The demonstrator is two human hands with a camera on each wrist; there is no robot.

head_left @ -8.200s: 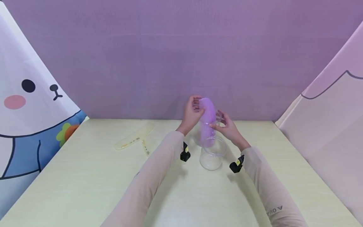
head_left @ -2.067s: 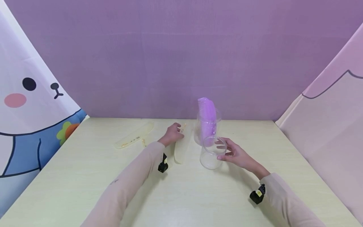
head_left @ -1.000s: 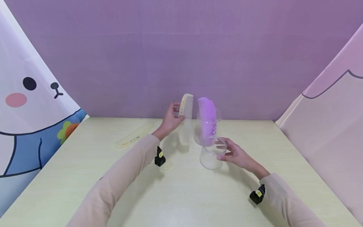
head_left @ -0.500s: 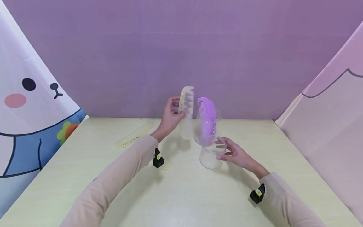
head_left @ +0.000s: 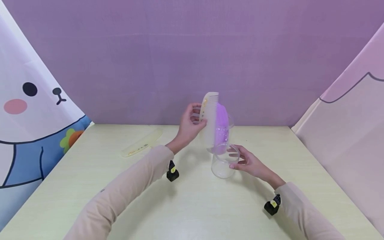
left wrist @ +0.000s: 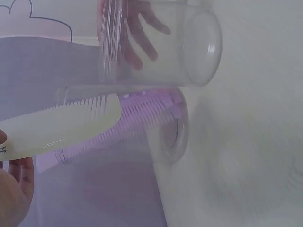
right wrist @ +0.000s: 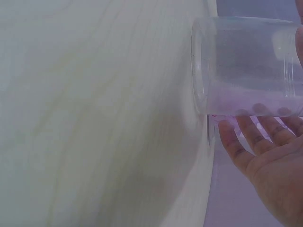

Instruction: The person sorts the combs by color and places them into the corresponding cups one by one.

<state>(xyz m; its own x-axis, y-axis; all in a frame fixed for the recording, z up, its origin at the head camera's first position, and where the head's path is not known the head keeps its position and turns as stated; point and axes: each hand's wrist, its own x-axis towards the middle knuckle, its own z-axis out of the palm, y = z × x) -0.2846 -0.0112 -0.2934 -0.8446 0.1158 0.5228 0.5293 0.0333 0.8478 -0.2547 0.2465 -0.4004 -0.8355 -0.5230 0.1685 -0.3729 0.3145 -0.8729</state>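
In the head view, my left hand (head_left: pixel 190 125) pinches a pale yellow comb (head_left: pixel 211 116) by its spine, between thumb and fingers. It stands upright, raised off the table, and overlaps a purple comb (head_left: pixel 222 116) standing in the rear clear cup (head_left: pixel 230 124). The left wrist view has the yellow comb's (left wrist: pixel 61 127) lower end right beside that cup's wall. My right hand (head_left: pixel 250 163) holds a second clear cup (head_left: pixel 221 170), which stands upright in front. Thumb and fingers lie on opposite sides of it; the right wrist view shows fingers (right wrist: pixel 258 137) along its wall.
Another pale yellow comb (head_left: pixel 142 144) lies on the table (head_left: pixel 195 213) at the back left. My left sleeve (head_left: pixel 132 186) crosses the table near it. A purple backdrop (head_left: pixel 192 60) rises behind the table's back edge.
My left hand let go of the purple comb, picked a yellow comb off the table, raised it and just now moved it right. My right hand shifted from the rear cup to the front one.
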